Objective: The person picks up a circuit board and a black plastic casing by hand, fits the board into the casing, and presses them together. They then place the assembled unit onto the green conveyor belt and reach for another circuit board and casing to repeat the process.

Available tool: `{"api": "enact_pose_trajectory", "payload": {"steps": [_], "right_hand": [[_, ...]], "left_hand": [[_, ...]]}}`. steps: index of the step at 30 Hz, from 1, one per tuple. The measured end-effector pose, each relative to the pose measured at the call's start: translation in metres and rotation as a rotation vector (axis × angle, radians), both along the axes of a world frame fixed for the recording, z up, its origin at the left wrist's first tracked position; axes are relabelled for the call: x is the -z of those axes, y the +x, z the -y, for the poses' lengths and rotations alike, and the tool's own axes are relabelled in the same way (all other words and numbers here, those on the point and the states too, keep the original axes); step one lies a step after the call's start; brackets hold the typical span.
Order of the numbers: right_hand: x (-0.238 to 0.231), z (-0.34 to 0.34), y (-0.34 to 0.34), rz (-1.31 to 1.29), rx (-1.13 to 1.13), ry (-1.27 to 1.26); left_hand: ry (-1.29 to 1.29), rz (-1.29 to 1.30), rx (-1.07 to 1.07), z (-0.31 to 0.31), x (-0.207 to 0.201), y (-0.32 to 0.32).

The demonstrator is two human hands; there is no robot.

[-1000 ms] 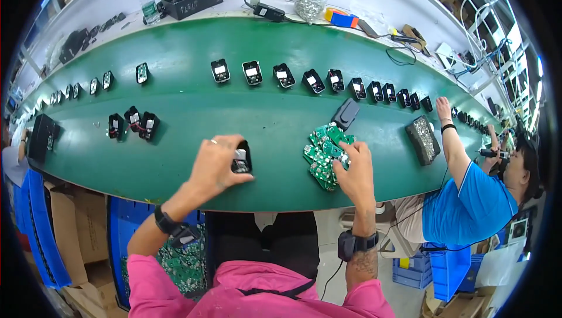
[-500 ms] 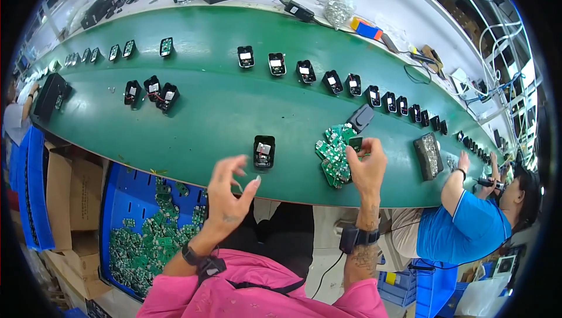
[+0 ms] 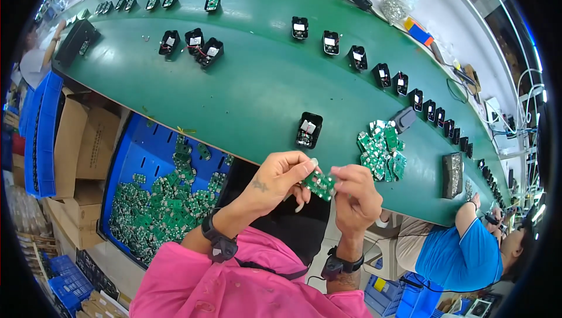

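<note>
Between my two hands, over the table's near edge, is a green circuit board [image 3: 320, 186] with small parts on its face. My left hand [image 3: 285, 179] pinches its left end between thumb and fingers. At the right end, my right hand [image 3: 357, 195] grips it with the fingertips. Just beyond the hands stands an open black plastic housing [image 3: 308, 131] with a white block and small parts inside. To its right lies a loose pile of green circuit boards [image 3: 381, 151], with a dark grey case piece [image 3: 404, 119] against its far side.
Rows of black housings [image 3: 358, 57] line the green table [image 3: 252, 90]; three more [image 3: 195, 39] stand at left. A blue bin [image 3: 139, 136] of circuit boards sits below the left edge. A co-worker in a blue shirt [image 3: 456, 253] is at right, near a dark box [image 3: 452, 176] of small metal parts.
My right hand has brought a circuit board from the pile leftward and nearer to me. My left hand has moved right and closed on it. The view has shifted too.
</note>
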State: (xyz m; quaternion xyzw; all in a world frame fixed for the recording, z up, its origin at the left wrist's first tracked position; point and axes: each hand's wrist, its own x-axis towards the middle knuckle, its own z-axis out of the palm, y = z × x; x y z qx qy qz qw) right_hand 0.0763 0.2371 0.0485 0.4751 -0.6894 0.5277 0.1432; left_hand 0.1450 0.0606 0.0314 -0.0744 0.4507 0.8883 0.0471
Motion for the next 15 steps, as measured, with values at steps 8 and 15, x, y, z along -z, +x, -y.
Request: {"api": "enact_pose_trajectory", "payload": {"steps": [8, 15], "right_hand": [[0.010, 0.014, 0.006, 0.856, 0.180, 0.044], [0.010, 0.047, -0.051, 1.210, 0.197, -0.123]], "left_hand": [[-0.238, -0.013, -0.270, -0.001, 0.004, -0.003], [-0.299, 0.040, -0.450, 0.025, 0.007, -0.004]]}}
